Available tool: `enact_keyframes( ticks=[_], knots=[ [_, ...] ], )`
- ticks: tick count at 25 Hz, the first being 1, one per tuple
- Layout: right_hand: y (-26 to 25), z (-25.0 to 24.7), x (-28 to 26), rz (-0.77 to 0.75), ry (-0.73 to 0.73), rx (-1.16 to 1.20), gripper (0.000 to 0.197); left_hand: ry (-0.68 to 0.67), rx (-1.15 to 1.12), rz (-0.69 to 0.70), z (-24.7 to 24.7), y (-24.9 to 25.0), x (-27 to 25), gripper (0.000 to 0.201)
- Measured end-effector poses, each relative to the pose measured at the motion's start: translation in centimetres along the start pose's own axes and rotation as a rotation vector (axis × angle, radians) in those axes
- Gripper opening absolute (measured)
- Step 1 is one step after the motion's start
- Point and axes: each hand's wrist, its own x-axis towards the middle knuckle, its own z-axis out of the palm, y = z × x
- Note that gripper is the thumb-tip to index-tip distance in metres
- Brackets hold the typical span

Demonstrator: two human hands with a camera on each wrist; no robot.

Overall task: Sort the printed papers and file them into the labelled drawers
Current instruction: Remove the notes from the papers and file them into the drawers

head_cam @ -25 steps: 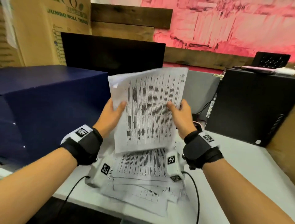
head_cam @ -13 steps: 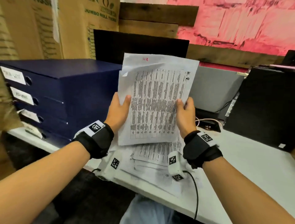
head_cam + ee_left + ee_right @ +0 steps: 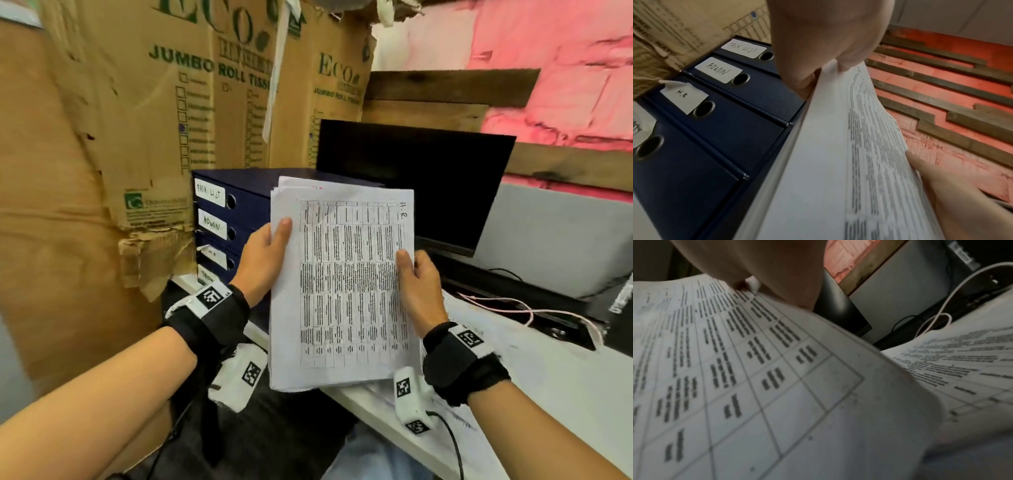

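I hold a stack of printed papers (image 3: 346, 284) upright in both hands; its top sheet carries a table and a handwritten "H.R" at the upper right. My left hand (image 3: 263, 257) grips the left edge, thumb on the front. My right hand (image 3: 416, 284) grips the right edge the same way. Just behind the stack, to the left, stands a navy drawer unit (image 3: 239, 219). In the left wrist view its labels read TASK LIST (image 3: 743, 48), ADMIN (image 3: 718, 69) and H.R (image 3: 683, 95), each beside a round finger hole. More printed sheets (image 3: 962, 363) lie on the desk under my right wrist.
Torn cardboard boxes (image 3: 137, 137) tower at the left and behind the drawers. A dark monitor (image 3: 411, 185) stands behind the papers. A white desk (image 3: 565, 377) stretches right, with a pale cable (image 3: 513, 305) and dark equipment at its far edge.
The view has swung left, bringing the labelled drawer fronts and cardboard boxes into sight. The stack, still in both hands, now sits squared and close to the drawers.
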Motion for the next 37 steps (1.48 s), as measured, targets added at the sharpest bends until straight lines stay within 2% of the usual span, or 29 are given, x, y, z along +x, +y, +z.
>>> enact_keyframes(
  ticks=[2, 4, 9, 12, 15, 18, 20, 22, 24, 26, 28, 30, 32, 34, 37],
  knots=[
    [0.0, 0.5, -0.7, -0.029, -0.016, 0.006, 0.031, 0.041, -0.079, 0.059, -0.6, 0.3, -0.2, 0.028],
    [0.4, 0.9, -1.2, -0.044, -0.040, -0.001, 0.034, 0.077, -0.126, 0.106, -1.0, 0.6, -0.1, 0.025],
    [0.4, 1.9, -1.6, -0.047, -0.099, 0.079, 0.019, 0.099, -0.186, 0.101, -1.1, 0.7, 0.2, 0.025],
    [0.6, 2.6, -1.0, -0.069, -0.071, 0.058, 0.023, 0.106, -0.193, 0.081, -1.5, -0.3, 0.8, 0.026],
    [1.0, 2.8, -0.3, -0.052, 0.005, 0.080, 0.029, 0.176, -0.101, 0.010, -2.7, -1.7, 1.0, 0.035],
    [1.0, 2.6, -0.1, -0.065, 0.079, 0.076, 0.025, 0.300, -0.059, -0.197, -5.2, -4.6, 1.7, 0.028],
    [1.2, 2.6, -0.3, -0.059, 0.081, 0.039, 0.030, 0.318, 0.033, -0.296, -7.2, -6.6, 2.0, 0.023],
    [1.9, 3.0, -0.5, -0.031, 0.060, 0.013, 0.030, 0.274, 0.181, -0.279, -8.6, -7.9, 2.4, 0.026],
    [2.6, 3.4, -0.5, -0.008, 0.042, -0.001, 0.028, 0.198, 0.322, -0.178, -8.8, -8.1, 2.5, 0.037],
    [3.1, 3.7, -0.3, 0.009, 0.033, -0.011, 0.027, 0.185, 0.371, -0.113, -8.2, -8.1, 2.5, 0.047],
    [3.1, 4.1, -0.1, 0.001, 0.008, -0.018, 0.029, 0.281, 0.376, -0.123, -8.1, -8.6, 2.4, 0.046],
    [3.2, 4.4, -0.1, -0.004, -0.007, -0.021, 0.029, 0.379, 0.371, -0.234, -8.9, -9.7, 2.4, 0.040],
    [3.1, 4.6, -0.3, 0.009, -0.021, -0.003, 0.027, 0.312, 0.467, -0.307, -9.7, -10.8, 2.3, 0.038],
    [3.2, 5.1, -0.3, 0.028, -0.025, 0.010, 0.028, 0.169, 0.536, -0.281, -10.0, -11.8, 2.3, 0.041],
    [3.4, 5.8, -0.4, 0.044, -0.024, 0.002, 0.029, 0.132, 0.495, -0.274, -9.8, -11.9, 2.0, 0.045]
  ],
)
